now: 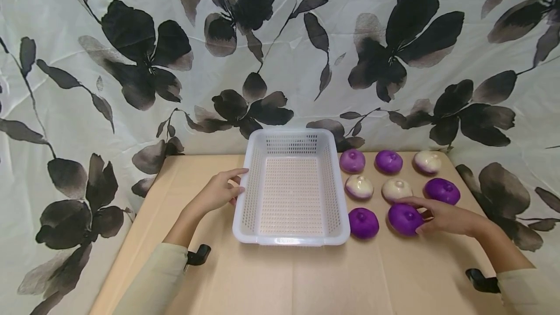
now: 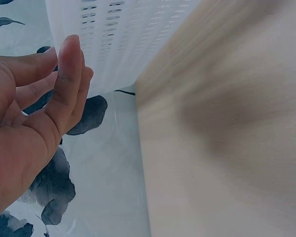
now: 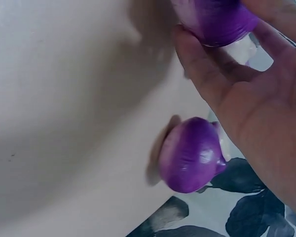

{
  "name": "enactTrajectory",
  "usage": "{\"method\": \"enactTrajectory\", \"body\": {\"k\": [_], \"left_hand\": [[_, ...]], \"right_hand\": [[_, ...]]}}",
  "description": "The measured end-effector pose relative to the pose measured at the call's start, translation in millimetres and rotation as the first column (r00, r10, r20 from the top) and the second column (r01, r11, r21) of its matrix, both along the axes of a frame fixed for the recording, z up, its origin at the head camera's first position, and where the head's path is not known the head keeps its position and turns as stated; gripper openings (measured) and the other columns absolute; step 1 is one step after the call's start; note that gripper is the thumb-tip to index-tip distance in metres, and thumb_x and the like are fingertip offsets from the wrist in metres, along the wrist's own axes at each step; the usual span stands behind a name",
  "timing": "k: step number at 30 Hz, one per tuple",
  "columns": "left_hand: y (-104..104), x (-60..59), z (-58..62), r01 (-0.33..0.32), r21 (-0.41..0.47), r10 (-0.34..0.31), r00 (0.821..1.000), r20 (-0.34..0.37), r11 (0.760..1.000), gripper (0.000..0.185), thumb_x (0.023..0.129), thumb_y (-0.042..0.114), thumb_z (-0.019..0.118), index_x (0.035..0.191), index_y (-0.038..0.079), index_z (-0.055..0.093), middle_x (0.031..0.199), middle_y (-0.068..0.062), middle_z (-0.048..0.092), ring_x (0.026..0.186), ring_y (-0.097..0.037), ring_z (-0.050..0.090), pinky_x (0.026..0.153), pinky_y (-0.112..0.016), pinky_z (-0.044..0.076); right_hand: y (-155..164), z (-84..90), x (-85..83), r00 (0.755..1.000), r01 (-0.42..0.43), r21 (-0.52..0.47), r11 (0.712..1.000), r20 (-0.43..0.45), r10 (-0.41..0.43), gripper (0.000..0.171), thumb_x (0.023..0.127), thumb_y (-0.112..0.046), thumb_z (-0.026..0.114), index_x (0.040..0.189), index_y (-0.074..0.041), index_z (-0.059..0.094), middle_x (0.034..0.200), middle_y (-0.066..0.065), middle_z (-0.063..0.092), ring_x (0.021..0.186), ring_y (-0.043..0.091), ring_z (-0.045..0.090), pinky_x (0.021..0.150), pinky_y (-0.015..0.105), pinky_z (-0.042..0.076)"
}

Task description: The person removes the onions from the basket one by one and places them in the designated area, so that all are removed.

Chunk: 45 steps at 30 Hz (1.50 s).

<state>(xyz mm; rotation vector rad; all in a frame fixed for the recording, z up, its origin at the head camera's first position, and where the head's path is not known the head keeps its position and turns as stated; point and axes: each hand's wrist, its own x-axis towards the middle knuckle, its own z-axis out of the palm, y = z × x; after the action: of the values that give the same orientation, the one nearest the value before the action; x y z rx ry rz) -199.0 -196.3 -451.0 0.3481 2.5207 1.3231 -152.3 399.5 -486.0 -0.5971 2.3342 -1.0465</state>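
Note:
A white plastic basket point(image 1: 290, 240) with perforated walls stands on the table. My left hand point(image 1: 220, 191) is at its left side, fingers fairly straight and fingertips against the outer wall; the left wrist view shows this hand point(image 2: 44, 94) beside the slotted basket wall point(image 2: 113, 44). With thumb and fingers my right hand point(image 1: 448, 215) grips a glossy purple onion point(image 1: 403, 219) in the front row. In the right wrist view the held onion point(image 3: 217, 22) lies between the fingers and thumb, partly cut off by the frame. Another purple onion point(image 3: 190, 155) rests nearby.
Several more onions stand in rows right of the basket: purple ones point(image 1: 363, 223), point(image 1: 442, 191), point(image 1: 388, 161), a lighter purple one point(image 1: 352, 161) and whitish ones point(image 1: 359, 187), point(image 1: 396, 189), point(image 1: 427, 162). A floral cloth point(image 1: 315, 101) hangs behind the wooden table point(image 1: 306, 281).

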Motion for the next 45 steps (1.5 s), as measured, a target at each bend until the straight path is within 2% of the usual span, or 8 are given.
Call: {"method": "enactTrajectory", "body": {"k": [8,10,12,15,18,21,39,45], "left_hand": [[-0.4,-0.9,-0.6,-0.001,0.005,0.000,1.000,0.013,1.000,0.058,0.097,-0.005,0.062,0.153,-0.001,0.045,0.118,-0.026,0.059,0.073,-0.020,0.071,0.069,-0.056,0.065],[-0.2,-0.3,-1.0,-0.003,0.006,0.003,1.000,0.016,1.000,0.058,0.097,-0.005,0.062,0.153,0.000,0.046,0.118,-0.026,0.059,0.073,-0.020,0.071,0.070,-0.057,0.065],[-0.1,0.4,-1.2,-0.004,0.005,0.004,1.000,0.014,1.000,0.058,0.097,-0.005,0.062,0.153,0.000,0.046,0.118,-0.026,0.059,0.072,-0.021,0.071,0.070,-0.057,0.065],[0.4,1.1,-0.9,-0.009,0.006,0.009,1.000,0.014,1.000,0.058,0.097,-0.005,0.062,0.153,0.001,0.046,0.118,-0.026,0.059,0.073,-0.021,0.071,0.070,-0.058,0.064],[0.8,1.1,-0.8,-0.010,0.004,0.010,1.000,0.012,1.000,0.058,0.097,-0.005,0.062,0.153,0.001,0.046,0.118,-0.026,0.059,0.073,-0.021,0.071,0.070,-0.058,0.064],[1.3,0.9,-0.6,-0.010,0.005,0.010,1.000,0.012,1.000,0.058,0.097,-0.005,0.062,0.153,0.000,0.046,0.118,-0.026,0.059,0.073,-0.020,0.071,0.070,-0.058,0.064],[3.1,0.6,1.6,-0.012,0.014,0.012,1.000,0.014,1.000,0.058,0.097,-0.005,0.061,0.153,0.001,0.046,0.118,-0.026,0.058,0.074,-0.021,0.071,0.071,-0.059,0.064],[3.7,0.6,1.8,-0.014,0.014,0.014,1.000,0.016,1.000,0.058,0.097,-0.005,0.061,0.153,0.001,0.046,0.118,-0.026,0.058,0.075,-0.021,0.071,0.071,-0.057,0.065]], "right_hand": [[6.0,-9.1,-0.5,0.999,-0.026,0.013,1.000,0.046,0.026,0.076,0.091,-0.017,0.076,0.156,-0.005,0.040,0.154,0.030,0.041,0.120,-0.012,0.049,0.094,0.024,0.053],[6.4,-9.7,-0.7,0.998,-0.031,0.019,0.999,0.057,0.030,0.076,0.091,-0.017,0.076,0.157,-0.005,0.039,0.154,0.029,0.042,0.124,-0.001,0.052,0.094,0.024,0.054],[6.4,-9.6,-1.2,0.997,-0.031,0.028,0.999,0.072,0.029,0.076,0.091,-0.017,0.075,0.157,-0.006,0.038,0.154,0.029,0.042,0.128,0.015,0.054,0.093,0.025,0.054],[5.6,-8.9,-1.7,0.995,-0.023,0.039,0.999,0.094,0.019,0.078,0.091,-0.017,0.075,0.158,-0.006,0.037,0.153,0.029,0.043,0.130,0.041,0.053,0.094,0.035,0.054],[5.2,-8.3,-1.9,0.994,-0.015,0.046,0.999,0.112,0.009,0.079,0.091,-0.017,0.076,0.158,-0.006,0.036,0.153,0.031,0.042,0.130,0.051,0.051,0.096,0.047,0.053],[5.2,-7.8,-1.9,0.993,-0.009,0.049,0.999,0.119,0.003,0.081,0.091,-0.018,0.076,0.159,-0.005,0.034,0.153,0.032,0.041,0.129,0.052,0.051,0.096,0.051,0.052],[7.2,-6.5,-2.1,0.994,-0.010,0.033,0.999,0.111,0.006,0.082,0.091,-0.018,0.077,0.159,-0.005,0.033,0.154,0.033,0.039,0.127,0.052,0.053,0.096,0.053,0.052],[8.1,-5.9,-2.9,0.995,-0.028,0.020,0.999,0.100,0.026,0.079,0.092,-0.018,0.075,0.158,-0.004,0.034,0.155,0.033,0.039,0.130,0.054,0.050,0.096,0.046,0.053]]}}
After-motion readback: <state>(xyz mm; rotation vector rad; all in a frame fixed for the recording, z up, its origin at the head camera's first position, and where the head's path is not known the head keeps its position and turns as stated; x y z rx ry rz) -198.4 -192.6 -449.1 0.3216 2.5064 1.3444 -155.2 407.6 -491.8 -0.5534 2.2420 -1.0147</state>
